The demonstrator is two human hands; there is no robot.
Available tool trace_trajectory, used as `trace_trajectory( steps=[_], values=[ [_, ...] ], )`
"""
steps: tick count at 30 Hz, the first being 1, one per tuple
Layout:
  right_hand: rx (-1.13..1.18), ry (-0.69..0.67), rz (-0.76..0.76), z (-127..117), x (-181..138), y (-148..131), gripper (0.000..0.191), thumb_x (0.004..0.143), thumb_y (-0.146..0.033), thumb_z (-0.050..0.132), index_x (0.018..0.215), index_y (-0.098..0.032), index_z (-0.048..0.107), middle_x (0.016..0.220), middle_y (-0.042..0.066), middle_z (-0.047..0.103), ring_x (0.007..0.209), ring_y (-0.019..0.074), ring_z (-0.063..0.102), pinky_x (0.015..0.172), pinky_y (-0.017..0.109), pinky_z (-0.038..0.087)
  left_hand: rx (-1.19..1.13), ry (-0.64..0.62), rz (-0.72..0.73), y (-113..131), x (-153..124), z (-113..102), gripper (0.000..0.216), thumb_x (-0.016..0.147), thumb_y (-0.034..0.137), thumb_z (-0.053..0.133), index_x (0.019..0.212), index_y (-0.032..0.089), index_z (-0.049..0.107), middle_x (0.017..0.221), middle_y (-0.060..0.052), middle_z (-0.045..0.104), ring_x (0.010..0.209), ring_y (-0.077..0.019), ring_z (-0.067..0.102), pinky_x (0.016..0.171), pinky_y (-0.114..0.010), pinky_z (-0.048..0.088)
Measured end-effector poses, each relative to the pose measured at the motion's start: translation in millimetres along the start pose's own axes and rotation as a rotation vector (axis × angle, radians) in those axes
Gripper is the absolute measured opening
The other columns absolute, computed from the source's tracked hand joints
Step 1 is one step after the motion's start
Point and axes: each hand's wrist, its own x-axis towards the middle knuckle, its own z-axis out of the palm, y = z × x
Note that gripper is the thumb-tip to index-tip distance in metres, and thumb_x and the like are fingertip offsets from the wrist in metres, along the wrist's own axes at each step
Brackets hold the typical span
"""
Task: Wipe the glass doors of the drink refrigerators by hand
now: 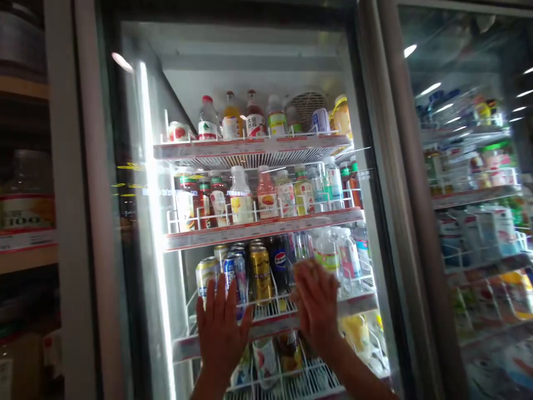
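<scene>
My left hand [221, 328] is raised with its fingers stretched out, flat against or just before the glass door [137, 139] of a lit drinks cooler. Behind its fingertips stand a blue can [235, 272] and a pale yellow can [207, 273]. My right hand [318, 305] is at the same glass, further right, its fingers bent and bunched together. Blur hides what they hold, if anything. Between the hands, a gold can [261, 275] and a dark cola bottle [280, 261] show through the glass.
Wire-fronted shelves [266, 226] carry bottles in several rows. A bright light strip [152, 211] runs down the cooler's left side. Right of the metal door frame [400, 166] is another glass-fronted cooler [474, 194]. At far left, a shelf [25, 261] holds a large jar [29, 194].
</scene>
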Motion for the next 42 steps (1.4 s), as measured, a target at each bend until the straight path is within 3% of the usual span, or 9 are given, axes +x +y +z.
trace_trajectory(
  steps=[3,8,14,20,26,32,36,38,42],
  values=[
    [-0.013,-0.044,-0.086,-6,-11,8,0.053,0.085,-0.014,0.041,0.137,-0.024,0.037,0.131,0.005,0.053,0.135,0.024,0.03,0.11,0.05,0.016,-0.004,-0.004,0.0,-1,0,0,0.066,0.086,0.03,0.049,0.143,0.021,0.017,0.15,-0.006,0.019,0.139,-0.0241,0.016,0.113,-0.045,0.013],
    [-0.179,0.203,0.217,-17,-8,42,0.055,0.086,-0.018,0.042,0.14,-0.022,0.031,0.14,0.011,0.042,0.133,0.0285,0.032,0.104,0.053,0.028,0.01,-0.013,-0.007,3,-1,1,0.069,0.085,0.028,0.05,0.144,0.02,0.015,0.151,-0.008,0.017,0.139,-0.025,0.015,0.113,-0.046,0.013],
    [0.036,-0.159,-0.066,-8,-21,-12,0.055,0.086,-0.015,0.039,0.14,-0.025,0.032,0.134,0.004,0.05,0.136,0.0236,0.027,0.111,0.049,0.016,0.0,-0.02,-0.001,0,-1,-1,0.068,0.085,0.031,0.05,0.143,0.019,0.018,0.15,-0.007,0.02,0.139,-0.0241,0.017,0.113,-0.044,0.013],
    [-0.185,0.151,0.253,-16,-22,35,0.056,0.087,-0.021,0.042,0.141,-0.024,0.029,0.144,0.01,0.037,0.136,0.0297,0.026,0.104,0.054,0.025,0.0,0.004,0.012,-1,-2,-1,0.068,0.084,0.029,0.051,0.143,0.018,0.019,0.15,-0.008,0.02,0.139,-0.0241,0.017,0.113,-0.043,0.014],
    [-0.05,-0.15,0.013,-13,-32,5,0.06,0.085,-0.014,0.041,0.142,-0.024,0.026,0.14,0.008,0.042,0.137,0.0272,0.024,0.109,0.052,0.019,-0.028,-0.003,0.043,-5,-1,-4,0.068,0.084,0.028,0.053,0.143,0.02,0.02,0.15,-0.007,0.021,0.139,-0.0227,0.017,0.113,-0.041,0.014],
    [-0.212,0.135,0.312,-21,-24,43,0.057,0.087,-0.019,0.04,0.142,-0.021,0.025,0.144,0.013,0.036,0.135,0.0295,0.026,0.103,0.055,0.027,-0.024,0.0,0.021,-4,-4,-2,0.068,0.084,0.028,0.052,0.143,0.022,0.019,0.149,-0.007,0.022,0.138,-0.0232,0.019,0.113,-0.043,0.015],
    [-0.043,-0.122,0.01,-14,-34,8,0.058,0.085,-0.015,0.039,0.142,-0.02,0.027,0.138,0.009,0.045,0.137,0.0272,0.025,0.108,0.051,0.022,-0.026,-0.009,0.013,-4,-5,-2,0.068,0.084,0.03,0.053,0.143,0.023,0.019,0.149,-0.006,0.023,0.138,-0.0237,0.02,0.113,-0.043,0.016],
    [-0.04,-0.164,-0.069,-17,-38,11,0.057,0.085,-0.016,0.041,0.141,-0.023,0.03,0.137,0.006,0.047,0.136,0.0258,0.027,0.11,0.051,0.017,-0.023,-0.008,0.014,-4,-5,-3,0.069,0.084,0.029,0.053,0.143,0.023,0.018,0.149,-0.006,0.022,0.138,-0.0236,0.02,0.113,-0.043,0.016],
    [-0.192,0.092,0.185,-31,-41,58,0.055,0.087,-0.02,0.044,0.14,-0.023,0.031,0.141,0.011,0.041,0.133,0.0283,0.032,0.106,0.054,0.025,-0.017,-0.002,0.018,-3,-4,-4,0.068,0.085,0.028,0.052,0.143,0.022,0.018,0.15,-0.006,0.02,0.138,-0.0227,0.018,0.113,-0.042,0.016]
  ],
)
